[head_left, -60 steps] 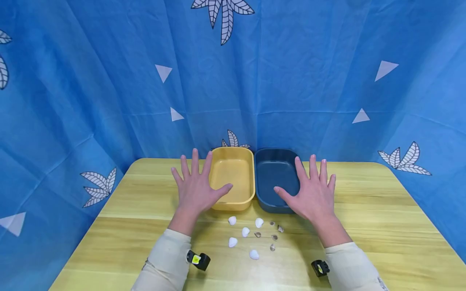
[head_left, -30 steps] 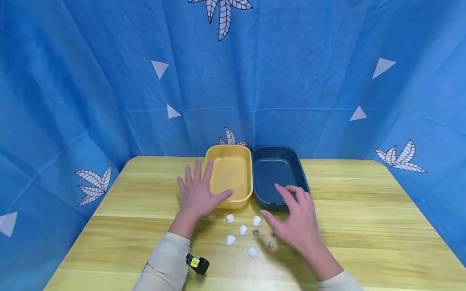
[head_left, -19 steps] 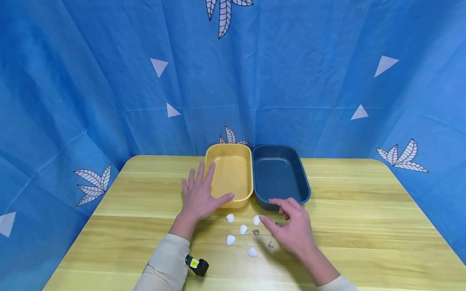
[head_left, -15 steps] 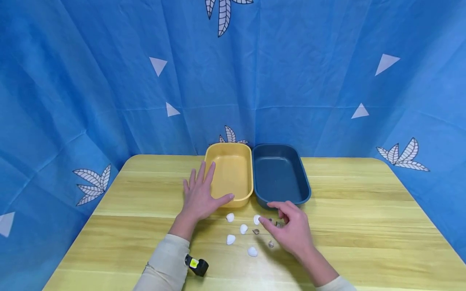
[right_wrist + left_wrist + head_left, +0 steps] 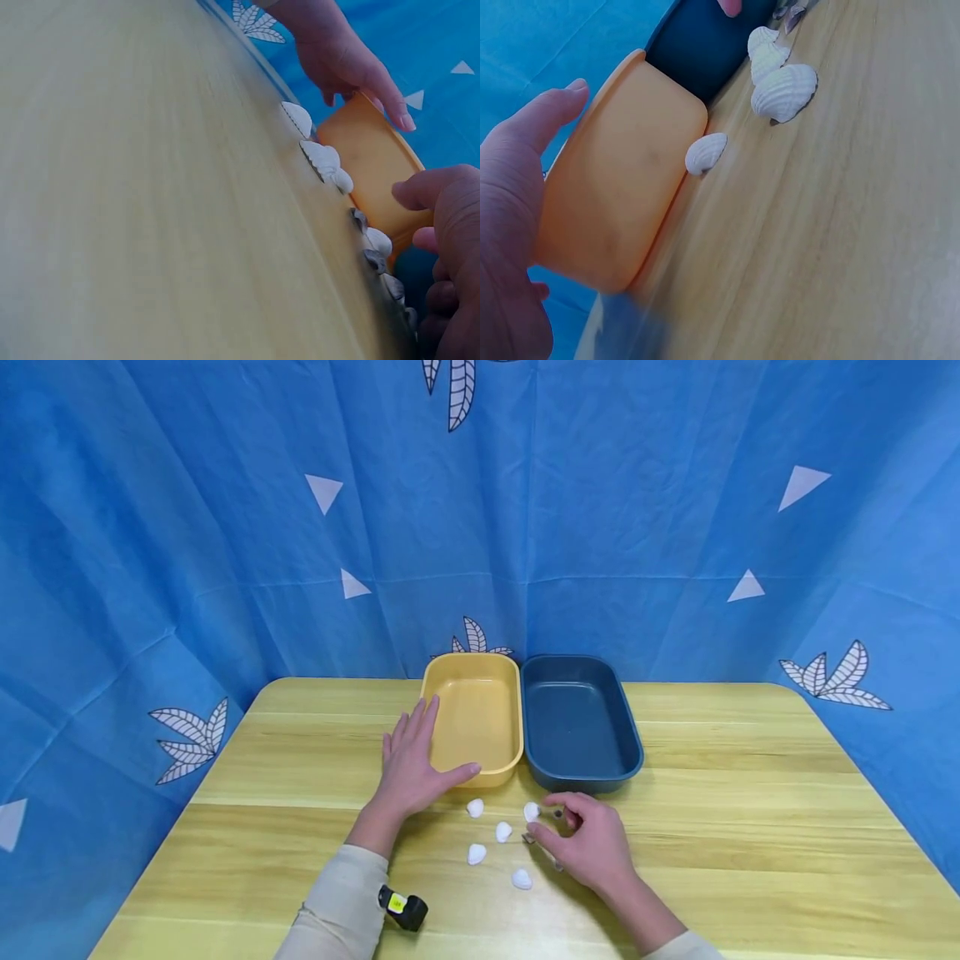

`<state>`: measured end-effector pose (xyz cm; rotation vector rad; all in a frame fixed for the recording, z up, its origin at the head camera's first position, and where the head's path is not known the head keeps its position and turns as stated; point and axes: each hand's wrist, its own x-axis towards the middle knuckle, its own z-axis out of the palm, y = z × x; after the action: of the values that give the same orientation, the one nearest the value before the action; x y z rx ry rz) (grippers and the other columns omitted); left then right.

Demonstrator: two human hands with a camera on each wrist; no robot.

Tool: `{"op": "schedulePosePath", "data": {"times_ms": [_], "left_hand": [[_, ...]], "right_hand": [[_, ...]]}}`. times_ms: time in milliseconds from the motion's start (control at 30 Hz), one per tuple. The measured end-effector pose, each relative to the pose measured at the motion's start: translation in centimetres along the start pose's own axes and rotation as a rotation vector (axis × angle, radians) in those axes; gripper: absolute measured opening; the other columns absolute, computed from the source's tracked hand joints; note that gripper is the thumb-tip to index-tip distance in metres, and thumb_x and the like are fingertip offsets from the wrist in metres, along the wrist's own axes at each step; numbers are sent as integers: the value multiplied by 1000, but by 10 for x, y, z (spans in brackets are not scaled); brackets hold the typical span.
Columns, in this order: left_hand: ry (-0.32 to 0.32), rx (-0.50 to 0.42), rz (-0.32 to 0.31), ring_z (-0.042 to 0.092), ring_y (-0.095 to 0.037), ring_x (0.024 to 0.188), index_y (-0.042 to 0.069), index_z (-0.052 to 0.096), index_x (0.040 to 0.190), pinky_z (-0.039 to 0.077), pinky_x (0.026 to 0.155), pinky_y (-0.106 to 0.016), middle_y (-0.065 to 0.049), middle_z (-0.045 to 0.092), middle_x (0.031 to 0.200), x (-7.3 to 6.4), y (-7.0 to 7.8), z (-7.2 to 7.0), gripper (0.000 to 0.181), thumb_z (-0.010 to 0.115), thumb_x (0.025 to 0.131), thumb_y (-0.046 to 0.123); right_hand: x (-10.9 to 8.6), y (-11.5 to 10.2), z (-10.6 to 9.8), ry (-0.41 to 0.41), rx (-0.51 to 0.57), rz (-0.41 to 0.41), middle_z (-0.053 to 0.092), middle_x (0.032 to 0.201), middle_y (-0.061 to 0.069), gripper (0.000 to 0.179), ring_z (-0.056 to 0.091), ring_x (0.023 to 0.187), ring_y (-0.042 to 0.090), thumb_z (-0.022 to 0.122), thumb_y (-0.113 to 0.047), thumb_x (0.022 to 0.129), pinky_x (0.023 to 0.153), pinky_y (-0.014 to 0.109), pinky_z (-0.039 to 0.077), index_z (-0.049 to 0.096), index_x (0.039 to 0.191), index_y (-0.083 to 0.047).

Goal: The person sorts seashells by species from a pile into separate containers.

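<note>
My left hand (image 5: 411, 772) is over the left side of a yellow tray (image 5: 477, 718), its thumb spread near the front rim. In the left wrist view its thumb (image 5: 551, 112) stands beside the tray wall. My right hand (image 5: 592, 843) hovers over small brown shells (image 5: 375, 261) in front of a dark blue tray (image 5: 573, 727). Its thumb and index finger are apart, with nothing visible between them; the other fingers bend inward. Several white shells (image 5: 521, 879) lie on the table in front of the trays. The right hand hides some of the brown shells.
Side by side, the two trays stand at the back of the wooden table (image 5: 750, 827). Behind them hangs a blue curtain (image 5: 630, 510) with leaf and triangle prints. A black wrist camera (image 5: 405, 907) is strapped to the left sleeve.
The right hand has come from its spread pose over the blue tray down and left to the shells, its fingers bending inward. The left hand has shifted only slightly.
</note>
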<state>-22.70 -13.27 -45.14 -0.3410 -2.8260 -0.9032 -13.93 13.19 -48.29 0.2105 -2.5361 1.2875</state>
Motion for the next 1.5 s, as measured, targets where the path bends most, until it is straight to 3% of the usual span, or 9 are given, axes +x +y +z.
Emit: {"op": "schedulePosePath", "data": {"times_ms": [400,933,1300,1500], "left_hand": [[49,-72,4,15,-34,148,21,9,162,7,113,-64,-7,13,166,-1,-7,4,122,71,72,75],[78,-171,-36,15,-28,148,18,9,162,10,116,-54,-4,14,165,-2,-8,9,129,81,67,67],[72,-58,-10,11,-39,148,20,12,162,5,113,-63,-4,14,166,0,-6,8,123,71,69,76],[70,-47,-13,10,-40,148,23,12,162,3,112,-64,-4,14,166,-2,-7,7,122,68,70,79]], "right_hand": [[6,0,2,-85,-144,91,46,63,-8,28,43,58,10,89,-33,72,55,30,36,77,96,-23],[11,-9,7,-112,-265,194,48,65,-7,25,45,60,13,85,-38,73,51,33,36,78,94,-26],[14,-10,7,-127,-290,225,56,74,-8,22,50,68,11,85,-41,73,54,32,40,78,89,-28],[13,-9,8,-134,-278,233,57,74,-8,22,51,68,11,86,-42,72,55,32,41,76,86,-27]]}}
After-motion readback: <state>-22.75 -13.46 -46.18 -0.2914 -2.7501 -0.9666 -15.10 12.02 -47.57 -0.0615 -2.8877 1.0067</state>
